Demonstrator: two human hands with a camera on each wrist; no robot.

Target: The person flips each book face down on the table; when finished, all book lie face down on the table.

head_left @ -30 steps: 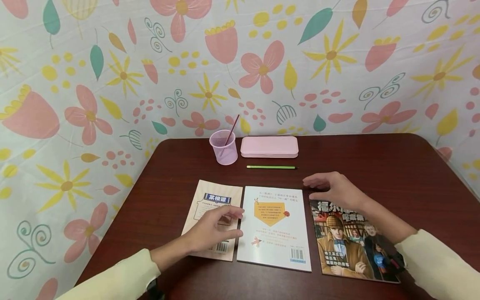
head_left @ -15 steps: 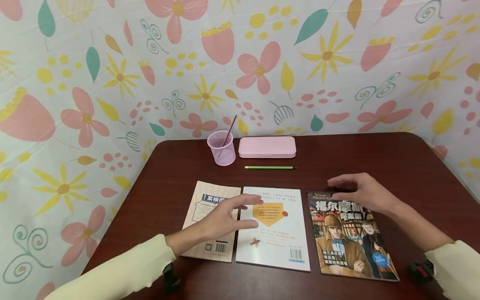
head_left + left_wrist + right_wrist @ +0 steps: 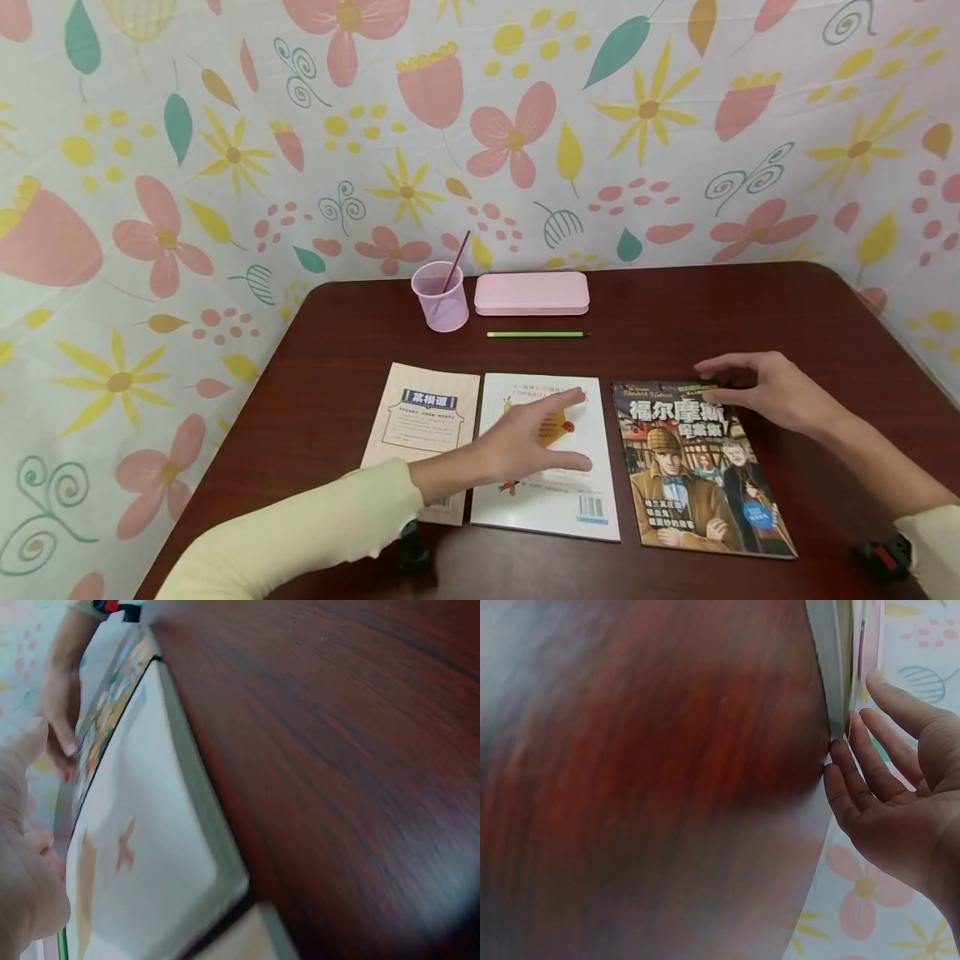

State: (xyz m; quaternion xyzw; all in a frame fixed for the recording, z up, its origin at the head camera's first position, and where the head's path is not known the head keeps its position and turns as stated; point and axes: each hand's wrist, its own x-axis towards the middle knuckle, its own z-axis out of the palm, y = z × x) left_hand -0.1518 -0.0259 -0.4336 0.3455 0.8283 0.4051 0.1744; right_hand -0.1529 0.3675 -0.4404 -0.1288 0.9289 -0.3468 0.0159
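Note:
Three books lie side by side on the table. My left hand (image 3: 517,440) is over the white book (image 3: 528,515), thumb and fingers spread; whether it touches the cover I cannot tell. The cream book (image 3: 420,417) lies to its left, partly under my left forearm. At the upper right corner of the Sherlock Holmes book (image 3: 693,483) is my right hand (image 3: 772,392), holding nothing. In the right wrist view its extended fingers (image 3: 845,791) reach close to a book's edge (image 3: 832,675); contact is hard to tell.
Behind the books lies a green pencil (image 3: 536,334). A pink pencil case (image 3: 532,293) and a pink mesh cup (image 3: 441,300) with a dark red stick in it stand near the back edge of the table (image 3: 360,325). A floral cloth (image 3: 480,167) hangs behind.
My left hand has moved right, from the cream book onto the white one. My right hand has moved right along the top of the Sherlock Holmes book to its corner. The books have not moved.

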